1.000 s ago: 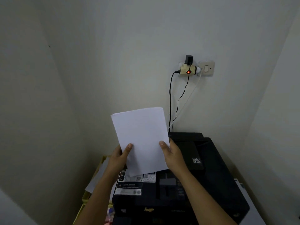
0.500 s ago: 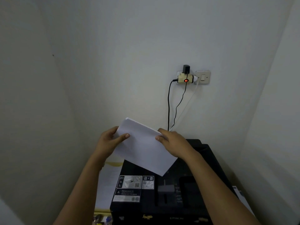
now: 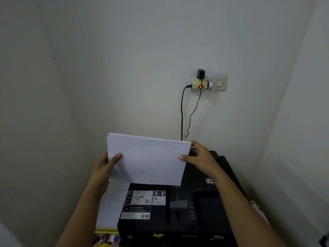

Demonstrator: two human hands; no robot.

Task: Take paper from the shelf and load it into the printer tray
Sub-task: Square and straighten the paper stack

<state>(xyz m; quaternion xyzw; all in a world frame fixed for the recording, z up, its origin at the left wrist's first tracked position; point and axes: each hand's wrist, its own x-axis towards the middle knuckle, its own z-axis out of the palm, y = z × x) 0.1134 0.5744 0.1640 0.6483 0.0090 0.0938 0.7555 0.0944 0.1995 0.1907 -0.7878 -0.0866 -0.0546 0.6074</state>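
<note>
Nearest, along the bottom edge: small colourful clutter [image 3: 106, 240] on a yellow-edged surface, too dim to identify, with a loose pale sheet of paper [image 3: 111, 207] lying just left of the machine

Beside it, a black boxy printer [image 3: 204, 220] with white instruction labels [image 3: 142, 197] on its top and a grey sliding guide [image 3: 178, 205] set in a slot; no open paper tray plainly visible from here

Above the printer's rear half, held clear of it: a thin stack of white rectangular paper [image 3: 147, 161], long edges roughly level, tilted toward the viewer. Gripped at its left edge by the left hand [image 3: 105, 166], thumb on the front face and fingers hidden behind; pinched at the upper right corner by the right hand [image 3: 199, 157], thumb on the front, fingers curled behind

Judged progress: fetching done, paper in hand and over the machine; squaring, lowering into the rear feed and setting the guide left to do

Farthest, on the pale wall: a cream plug adapter with a red light [image 3: 200, 84], a white wall switch [image 3: 219, 83], and black and white cables [image 3: 182, 113] dropping behind the printer
</note>
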